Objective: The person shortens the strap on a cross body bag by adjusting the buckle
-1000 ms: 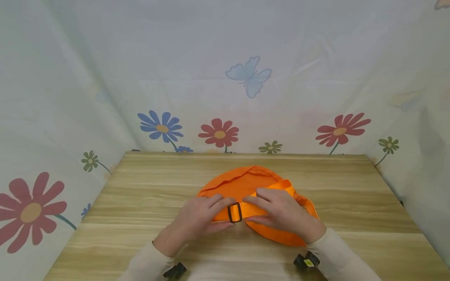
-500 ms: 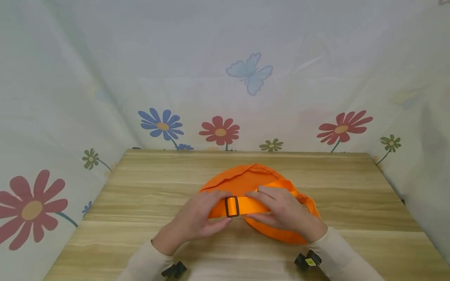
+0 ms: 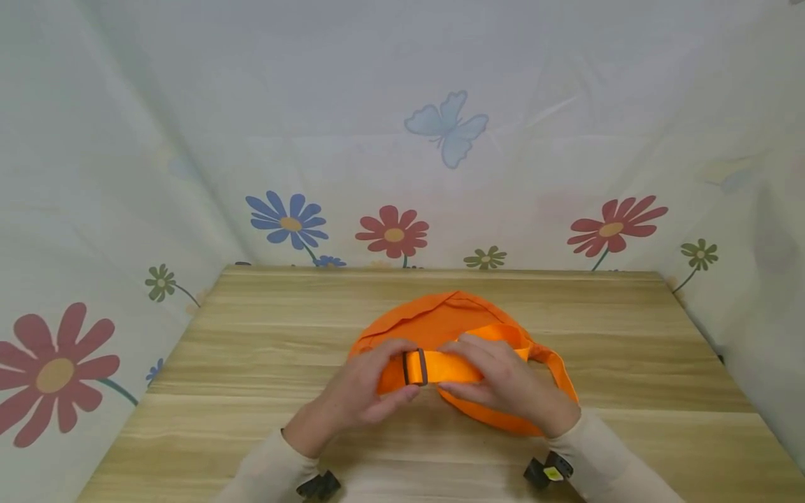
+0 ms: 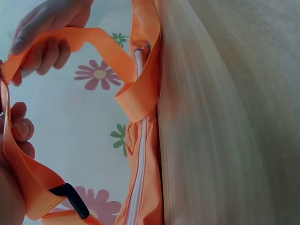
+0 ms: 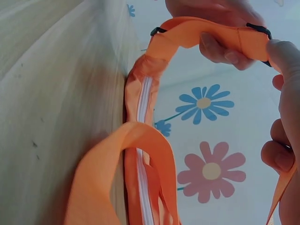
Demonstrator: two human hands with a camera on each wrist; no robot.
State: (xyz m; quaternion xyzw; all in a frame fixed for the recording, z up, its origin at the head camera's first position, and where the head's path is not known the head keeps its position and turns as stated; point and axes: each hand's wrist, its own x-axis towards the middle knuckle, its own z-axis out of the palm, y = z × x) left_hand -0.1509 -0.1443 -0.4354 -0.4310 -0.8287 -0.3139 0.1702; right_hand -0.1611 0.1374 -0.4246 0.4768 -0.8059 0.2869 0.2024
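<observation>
An orange waist bag [image 3: 434, 318] lies on the table, its white zipper [image 4: 136, 192] seen in both wrist views. Its orange webbing strap [image 3: 449, 367] is raised in front of it and passes through a black slider buckle [image 3: 423, 367]. My left hand [image 3: 360, 385] holds the strap at the buckle's left side, thumb below and fingers above. To the right of the buckle, my right hand [image 3: 508, 377] pinches the strap. A second black strap fitting [image 5: 158, 31] sits near the bag's end in the right wrist view. Some of the strap is hidden behind my hands.
The wood-grain table [image 3: 270, 307] reaches back to a pale curtain [image 3: 339, 112] printed with flowers and a butterfly. A slack strap loop [image 5: 154, 131] hangs beside the zipper in the right wrist view. Black wrist cameras [image 3: 318, 485] sit at both cuffs.
The buckle has shifted slightly up and left in the head view and now stands more turned on the strap. Both hands keep hold of the strap. The strap loop by the right hand has spread wider.
</observation>
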